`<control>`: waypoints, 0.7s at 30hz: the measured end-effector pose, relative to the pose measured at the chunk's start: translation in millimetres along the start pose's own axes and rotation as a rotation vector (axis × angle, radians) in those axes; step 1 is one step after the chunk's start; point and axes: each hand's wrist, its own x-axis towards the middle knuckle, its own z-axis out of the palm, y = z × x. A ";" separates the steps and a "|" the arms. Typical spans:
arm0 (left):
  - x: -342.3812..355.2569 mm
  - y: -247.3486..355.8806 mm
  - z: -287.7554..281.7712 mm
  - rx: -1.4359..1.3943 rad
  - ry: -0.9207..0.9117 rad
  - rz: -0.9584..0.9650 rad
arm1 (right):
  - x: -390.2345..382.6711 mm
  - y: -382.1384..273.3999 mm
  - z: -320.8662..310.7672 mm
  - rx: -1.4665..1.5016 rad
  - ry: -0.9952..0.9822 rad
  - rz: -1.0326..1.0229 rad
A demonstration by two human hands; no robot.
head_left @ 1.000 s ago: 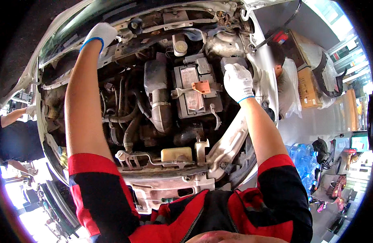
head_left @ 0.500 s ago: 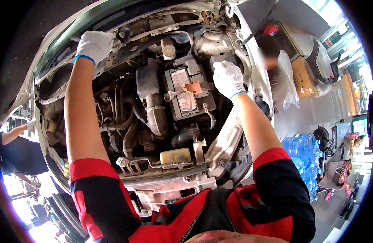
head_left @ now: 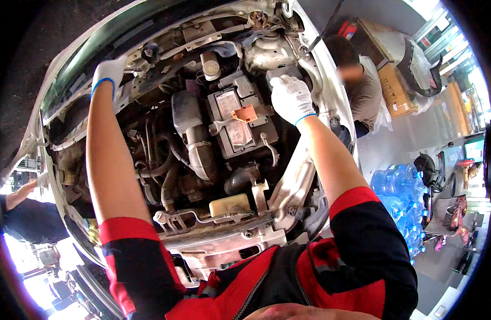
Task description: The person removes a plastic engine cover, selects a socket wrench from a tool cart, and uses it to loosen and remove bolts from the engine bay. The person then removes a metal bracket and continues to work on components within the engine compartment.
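Both my hands wear white gloves with blue cuffs and reach into an open engine bay. My left hand (head_left: 110,73) is at the far left, by the base of the windscreen (head_left: 74,88); its fingers point away and are hidden behind the back of the hand. On the right, my right hand (head_left: 291,99) is closed, its fingers curled beside a dark plastic box (head_left: 282,72). What it holds, if anything, is hidden. Left of that hand is the car battery (head_left: 251,140), with an orange clip-like piece (head_left: 244,113) on top. A black air intake duct (head_left: 199,152) runs beside the battery.
The white fender edge (head_left: 339,96) bounds the bay on the right. Beyond it a person (head_left: 363,90) is crouched near a cardboard box (head_left: 395,90). Blue water bottles (head_left: 397,186) are stacked on the floor. Another person (head_left: 29,213) stands at the left.
My left hand has shifted slightly left and down in view, its fingers now turned out of sight. The right hand stays closed near the dark box. The whole view has shifted a little.
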 end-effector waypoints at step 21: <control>-70.7 105.2 -33.8 0.425 -0.005 0.448 | -13.4 22.2 -1.0 -0.098 -0.075 0.059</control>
